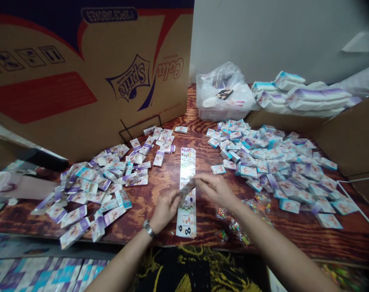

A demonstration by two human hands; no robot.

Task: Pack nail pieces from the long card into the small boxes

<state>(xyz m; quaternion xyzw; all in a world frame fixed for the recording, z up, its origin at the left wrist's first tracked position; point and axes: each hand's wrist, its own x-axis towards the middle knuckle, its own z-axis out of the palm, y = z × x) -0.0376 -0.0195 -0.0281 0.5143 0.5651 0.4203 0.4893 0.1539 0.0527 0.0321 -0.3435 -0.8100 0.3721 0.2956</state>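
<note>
Between my two hands is a small flat strip [187, 188], held at a slant over a long printed sheet stack [187, 164]. My left hand [167, 207], with a metal watch at the wrist, pinches the strip's lower left end. The fingers of my right hand [213, 188] close on its upper right end. The sheets lie lengthwise on the reddish wooden table [160, 182], with round coloured prints on them. Just right of the sheets, near my right forearm, are small clear packets of colourful pieces [235, 226].
Small white, purple and blue boxes lie loose on the left [96, 184] and heap up on the right [281, 166]. A large cardboard carton [89, 81] stands behind at left. A plastic-lined bin [223, 109] and stacked packs [316, 97] are at the back.
</note>
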